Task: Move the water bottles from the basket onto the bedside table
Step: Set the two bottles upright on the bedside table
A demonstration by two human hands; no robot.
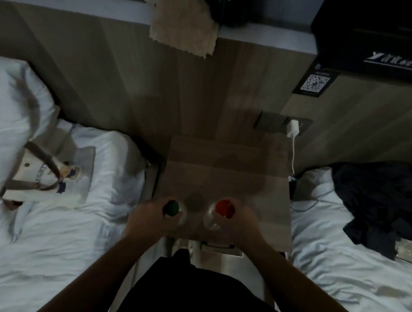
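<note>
Both forearms reach out from the person's dark clothing toward the front edge of the bedside table [228,174]. Left hand [152,215] is wrapped around the green-capped bottle [173,208], fingers closed on the neck just under the cap. Right hand [240,218] is closed the same way around the red-capped bottle [224,208]. Both bottles upright, seen from above, near each other at the table's front edge. Can't tell if the bases are already resting on the wood or a touch above it; dim and a bit blurred.

Risks as I read it: both sit close to the front lip, green one nearest the left corner. Letting go before the base is flat, or with part of it overhanging, tips it onto the floor or the left bed [35,225]. Grip is high on each bottle, so any sideways drag on release levers it over. Pushing them further back looks safer; the table behind them is bare.

Further out: tote bag [49,175] on the left bed, dark clothes [391,204] on the right one, white charger [292,129] plugged in above the table. No basket in view.
</note>
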